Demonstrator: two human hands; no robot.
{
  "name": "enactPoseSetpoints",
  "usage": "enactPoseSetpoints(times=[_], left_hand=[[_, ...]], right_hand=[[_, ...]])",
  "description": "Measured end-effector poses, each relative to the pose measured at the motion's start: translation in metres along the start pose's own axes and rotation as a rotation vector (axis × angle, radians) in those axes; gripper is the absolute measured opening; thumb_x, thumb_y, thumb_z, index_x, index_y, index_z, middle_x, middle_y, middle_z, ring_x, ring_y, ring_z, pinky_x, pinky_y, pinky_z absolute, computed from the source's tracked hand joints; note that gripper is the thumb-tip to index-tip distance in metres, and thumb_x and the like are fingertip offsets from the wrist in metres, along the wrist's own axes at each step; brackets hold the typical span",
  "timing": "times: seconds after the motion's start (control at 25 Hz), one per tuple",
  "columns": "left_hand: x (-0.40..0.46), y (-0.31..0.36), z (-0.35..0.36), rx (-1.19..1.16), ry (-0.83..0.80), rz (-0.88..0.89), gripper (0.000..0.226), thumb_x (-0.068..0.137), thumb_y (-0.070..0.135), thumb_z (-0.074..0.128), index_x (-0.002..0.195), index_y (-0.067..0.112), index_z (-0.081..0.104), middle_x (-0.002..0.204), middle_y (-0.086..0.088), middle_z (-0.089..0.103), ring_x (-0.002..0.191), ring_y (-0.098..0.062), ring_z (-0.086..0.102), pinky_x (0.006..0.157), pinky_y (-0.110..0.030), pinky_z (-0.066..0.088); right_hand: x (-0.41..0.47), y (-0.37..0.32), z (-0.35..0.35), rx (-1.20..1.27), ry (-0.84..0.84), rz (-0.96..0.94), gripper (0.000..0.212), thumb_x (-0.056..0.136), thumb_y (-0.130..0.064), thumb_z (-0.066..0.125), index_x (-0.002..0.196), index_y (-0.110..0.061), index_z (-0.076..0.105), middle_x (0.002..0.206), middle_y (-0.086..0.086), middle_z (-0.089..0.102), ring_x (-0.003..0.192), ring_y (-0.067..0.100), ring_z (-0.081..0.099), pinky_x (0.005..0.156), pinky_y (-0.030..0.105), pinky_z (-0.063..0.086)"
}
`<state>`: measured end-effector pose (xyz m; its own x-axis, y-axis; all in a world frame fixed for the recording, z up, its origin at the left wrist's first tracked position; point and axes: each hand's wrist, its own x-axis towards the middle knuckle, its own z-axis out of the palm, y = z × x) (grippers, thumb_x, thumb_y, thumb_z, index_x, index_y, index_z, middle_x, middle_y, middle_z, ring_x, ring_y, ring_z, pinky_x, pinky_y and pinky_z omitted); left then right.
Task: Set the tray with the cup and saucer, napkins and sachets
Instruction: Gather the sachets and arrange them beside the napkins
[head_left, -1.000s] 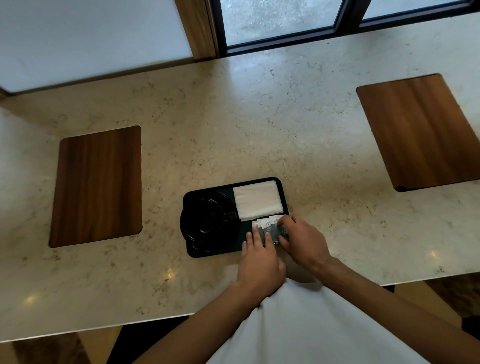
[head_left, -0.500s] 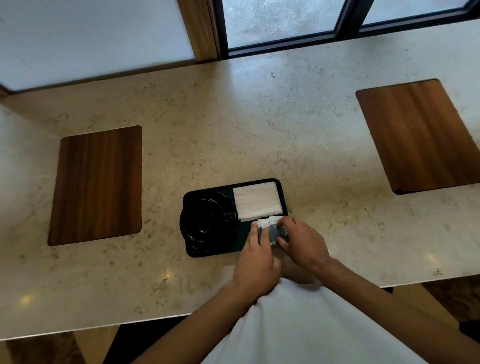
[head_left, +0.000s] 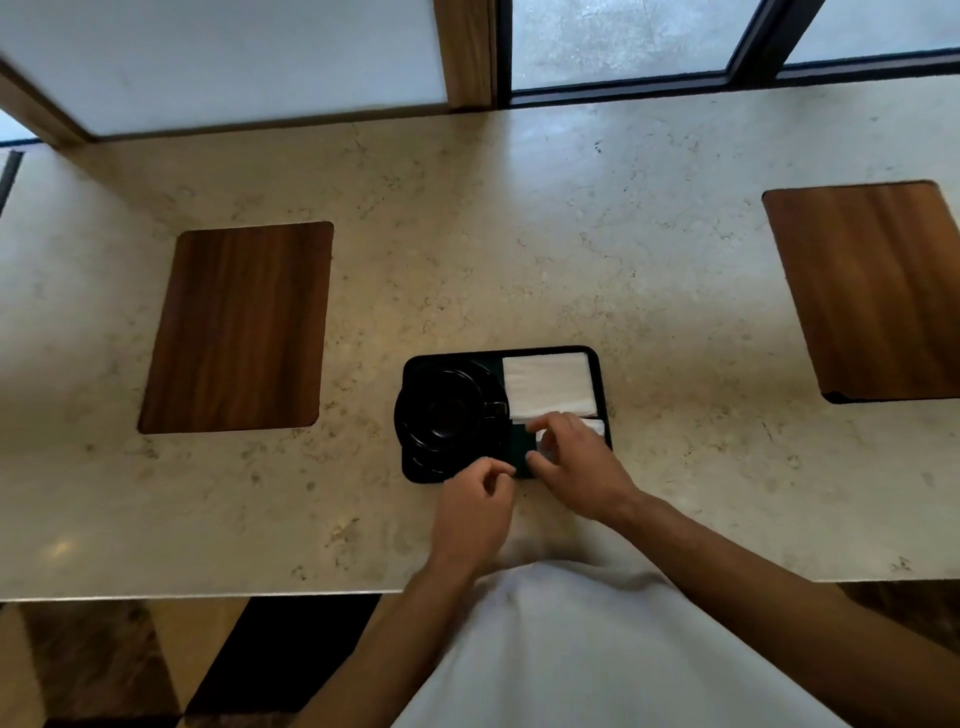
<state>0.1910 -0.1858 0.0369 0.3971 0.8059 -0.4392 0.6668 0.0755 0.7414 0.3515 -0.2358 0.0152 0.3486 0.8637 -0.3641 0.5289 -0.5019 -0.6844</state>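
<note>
A black tray (head_left: 602, 387) lies on the marble counter near its front edge. In its left half a black cup (head_left: 449, 413) stands on a black saucer (head_left: 410, 436). White napkins (head_left: 548, 384) fill the back right compartment. Sachets (head_left: 595, 427) lie in the front right compartment, mostly hidden under my right hand (head_left: 576, 462), whose thumb and fingers pinch them. My left hand (head_left: 475, 512) hovers at the tray's front edge with curled fingers that hold nothing.
A wooden inlay (head_left: 239, 327) is set into the counter at the left and another wooden inlay (head_left: 872, 291) at the right. A window frame runs along the counter's back. The counter's front edge lies just under my forearms.
My left hand has pulled back off the sachets toward the tray's front edge and curled its fingers. My right hand has shifted over the sachet compartment. The view has tilted slightly.
</note>
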Motion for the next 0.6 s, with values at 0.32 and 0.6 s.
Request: enactPoseSetpoints(times=[0.32, 0.6], left_hand=[[0.022, -0.078, -0.083, -0.186, 0.122, -0.363, 0.014, 0.096, 0.027, 0.059, 0.096, 0.021, 0.071, 0.089, -0.001, 0.075, 0.083, -0.024, 0.072, 0.082, -0.053, 0.06], [0.079, -0.072, -0.094, -0.088, 0.02, -0.299, 0.041, 0.097, 0.035, 0.061, 0.129, 0.01, 0.064, 0.113, -0.007, 0.073, 0.098, -0.026, 0.07, 0.087, -0.045, 0.059]], right_hand=[[0.023, -0.031, 0.023, 0.174, 0.172, 0.298, 0.043, 0.095, -0.024, 0.061, 0.137, -0.015, 0.057, 0.13, 0.007, 0.057, 0.112, 0.018, 0.058, 0.098, 0.032, 0.048], [0.025, -0.056, 0.034, 0.245, 0.094, 0.365, 0.05, 0.099, -0.023, 0.057, 0.148, -0.016, 0.048, 0.133, 0.004, 0.064, 0.11, 0.017, 0.062, 0.091, 0.031, 0.053]])
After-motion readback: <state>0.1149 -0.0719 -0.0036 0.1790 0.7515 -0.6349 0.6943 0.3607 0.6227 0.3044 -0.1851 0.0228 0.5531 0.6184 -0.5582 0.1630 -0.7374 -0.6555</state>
